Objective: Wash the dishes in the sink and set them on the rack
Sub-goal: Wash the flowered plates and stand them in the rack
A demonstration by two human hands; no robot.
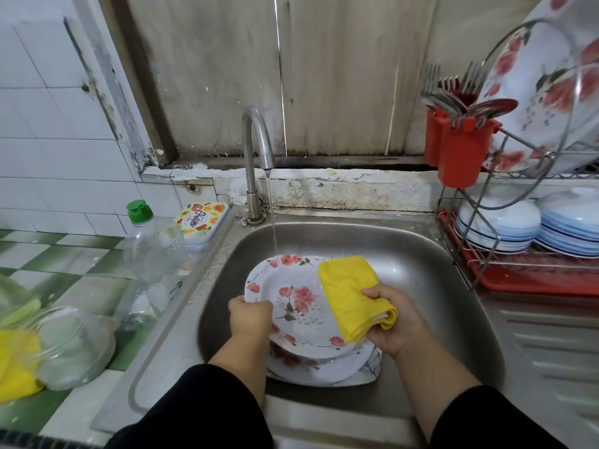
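While water runs from the tap (259,137), a flowered plate (291,306) is held tilted over the sink (437,286).
Left hand (251,314) grips its rim; right hand (390,319) clutches a folded yellow cloth (351,294) against it, seemingly above stacked plates (321,367).

Tin (201,222) with fruit-pattern lid beside sink: script word, reads roughly "People", upside down. Clear bottle (152,254) with green cap: label fragment, green letters, too blurred to read.
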